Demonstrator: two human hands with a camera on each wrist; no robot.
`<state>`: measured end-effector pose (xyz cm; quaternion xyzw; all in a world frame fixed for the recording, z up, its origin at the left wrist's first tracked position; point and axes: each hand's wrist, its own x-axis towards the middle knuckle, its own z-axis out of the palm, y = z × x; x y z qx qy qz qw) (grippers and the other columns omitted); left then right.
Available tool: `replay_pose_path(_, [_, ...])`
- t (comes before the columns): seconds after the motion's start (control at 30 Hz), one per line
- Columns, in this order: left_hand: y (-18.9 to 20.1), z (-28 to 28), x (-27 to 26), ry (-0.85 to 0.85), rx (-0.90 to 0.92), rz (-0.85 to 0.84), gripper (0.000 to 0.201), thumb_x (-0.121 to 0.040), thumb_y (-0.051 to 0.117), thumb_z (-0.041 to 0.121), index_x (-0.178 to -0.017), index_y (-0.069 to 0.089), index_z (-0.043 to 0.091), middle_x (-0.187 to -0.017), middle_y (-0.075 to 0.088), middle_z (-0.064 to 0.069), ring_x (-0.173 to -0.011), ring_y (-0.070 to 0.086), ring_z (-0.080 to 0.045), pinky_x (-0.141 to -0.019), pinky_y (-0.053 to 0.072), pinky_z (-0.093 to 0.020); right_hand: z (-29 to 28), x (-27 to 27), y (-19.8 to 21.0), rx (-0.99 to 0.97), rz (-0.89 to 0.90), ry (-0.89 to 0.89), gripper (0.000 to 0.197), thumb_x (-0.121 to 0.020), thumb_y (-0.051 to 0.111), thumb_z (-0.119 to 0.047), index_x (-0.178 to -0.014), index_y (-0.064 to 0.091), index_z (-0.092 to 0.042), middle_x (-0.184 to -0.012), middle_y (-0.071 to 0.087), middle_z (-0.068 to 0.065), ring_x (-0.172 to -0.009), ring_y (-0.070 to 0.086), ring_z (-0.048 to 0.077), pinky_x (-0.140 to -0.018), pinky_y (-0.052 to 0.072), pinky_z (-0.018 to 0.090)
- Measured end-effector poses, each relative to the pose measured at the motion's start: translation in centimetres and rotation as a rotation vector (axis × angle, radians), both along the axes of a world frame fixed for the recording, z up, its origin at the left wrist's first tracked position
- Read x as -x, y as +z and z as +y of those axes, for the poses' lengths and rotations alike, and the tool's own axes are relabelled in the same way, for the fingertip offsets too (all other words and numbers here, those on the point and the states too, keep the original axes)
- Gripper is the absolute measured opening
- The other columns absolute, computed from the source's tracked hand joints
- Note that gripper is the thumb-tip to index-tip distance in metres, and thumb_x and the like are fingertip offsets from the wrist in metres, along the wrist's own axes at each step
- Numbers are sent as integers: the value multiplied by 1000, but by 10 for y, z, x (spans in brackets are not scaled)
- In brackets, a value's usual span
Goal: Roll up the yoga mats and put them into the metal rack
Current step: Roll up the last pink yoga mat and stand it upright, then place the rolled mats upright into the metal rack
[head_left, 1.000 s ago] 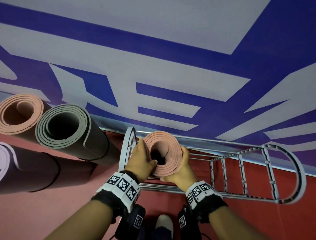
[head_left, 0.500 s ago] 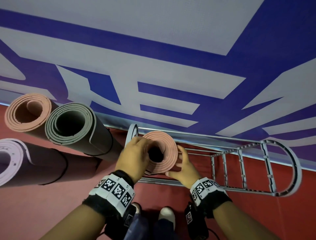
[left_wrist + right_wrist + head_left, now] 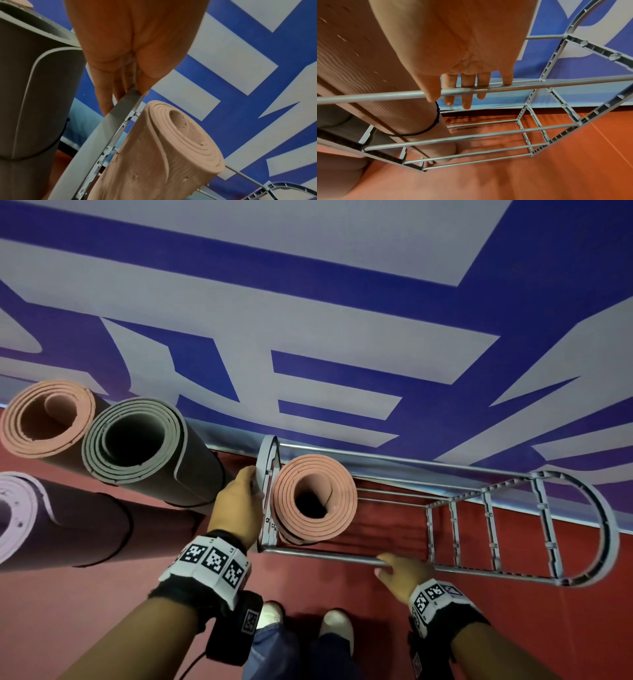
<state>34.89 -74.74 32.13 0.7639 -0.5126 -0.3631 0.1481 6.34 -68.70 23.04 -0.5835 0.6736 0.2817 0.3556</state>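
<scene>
Metal rack (image 3: 445, 563), a light open frame of thin rods and oval end hoops, likely to shift or tip under a sideways push, so best steadied at a hoop and a rail; the pink yoga mat (image 3: 313, 499) stands upright inside its end at 9 o'clock, soft foam bound by a thin black cord, light, grippy, best clasped round the barrel; three more rolled mats (image 3: 137, 440) lie outside at 9 to 10 o'clock. Left hand (image 3: 236, 505) pinches the end hoop between thumb and fingers; right hand (image 3: 404, 571), at 5 o'clock, rests on the near top rail, fingers straight and slightly spread over it, thumb beneath
</scene>
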Motion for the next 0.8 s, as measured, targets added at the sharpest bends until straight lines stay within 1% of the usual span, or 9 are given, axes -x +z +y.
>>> replay_pose_path(0.07, [-2, -3, 1, 8, 22, 13, 43, -94, 53, 1, -135, 50, 11, -120, 65, -13, -112, 61, -29, -90, 42, -26, -1, 1, 0, 30, -4, -12, 41, -102, 31, -50, -140, 45, -41, -139, 56, -9, -130, 49, 17, -116, 22, 40])
replay_pose_path(0.17, [-5, -8, 2, -6, 38, 26, 42, -94, 55, 3, -135, 52, 13, -121, 66, -11, -112, 62, -26, -91, 42, -24, -2, 2, 2, 70, 7, -19, 37, -103, 31, -45, -133, 51, -40, -133, 60, -10, -125, 53, 17, -111, 28, 37])
replay_pose_path(0.27, [-4, -14, 2, -28, 49, 19, 44, -94, 54, 4, -137, 50, 14, -124, 65, -11, -115, 61, -26, -96, 44, -29, 0, 0, 1, 62, 13, -32, 34, -102, 31, -45, -125, 55, -40, -123, 65, -10, -116, 58, 17, -105, 32, 36])
replay_pose_path(0.37, [-2, -21, 0, -48, 53, 15, 45, -95, 54, 3, -139, 49, 12, -128, 63, -11, -118, 59, -25, -99, 43, -29, 2, -3, 1, 90, 18, -41, 32, -102, 30, -46, -117, 57, -38, -112, 68, -9, -106, 61, 18, -100, 39, 35])
replay_pose_path(0.47, [-2, -29, -3, -55, 68, 21, 46, -95, 55, 4, -140, 49, 12, -125, 64, -11, -116, 60, -25, -100, 44, -32, -2, -7, 4, 150, 37, -30, 31, -103, 30, -45, -119, 56, -39, -114, 68, -9, -109, 61, 18, -107, 34, 38])
replay_pose_path(0.57, [-3, -29, -2, -57, 66, 46, 44, -94, 55, 3, -137, 51, 13, -121, 66, -10, -113, 61, -24, -97, 44, -29, 2, -6, 1, 120, 26, -71, 32, -103, 30, -46, -121, 56, -38, -114, 69, -7, -112, 60, 19, -112, 28, 41])
replay_pose_path(0.67, [-3, -24, -1, -67, 45, 53, 42, -95, 54, 3, -135, 49, 13, -122, 64, -11, -112, 61, -25, -92, 42, -27, 7, -5, -3, 97, 13, -107, 32, -103, 31, -45, -122, 56, -41, -115, 69, -7, -115, 58, 18, -114, 20, 42])
replay_pose_path(0.7, [-2, -22, -2, -69, 29, 49, 41, -95, 52, 3, -135, 47, 13, -123, 63, -12, -112, 60, -26, -91, 42, -28, 7, -5, -3, 105, 6, -112, 32, -102, 32, -43, -122, 56, -41, -115, 69, -8, -115, 59, 17, -113, 21, 41])
replay_pose_path(0.8, [-1, -22, -6, -80, -8, 35, 39, -97, 49, 3, -134, 44, 11, -126, 60, -14, -114, 58, -29, -90, 42, -31, 6, -6, 3, 137, -11, -140, 32, -102, 35, -42, -126, 55, -40, -118, 68, -11, -114, 60, 14, -104, 33, 31])
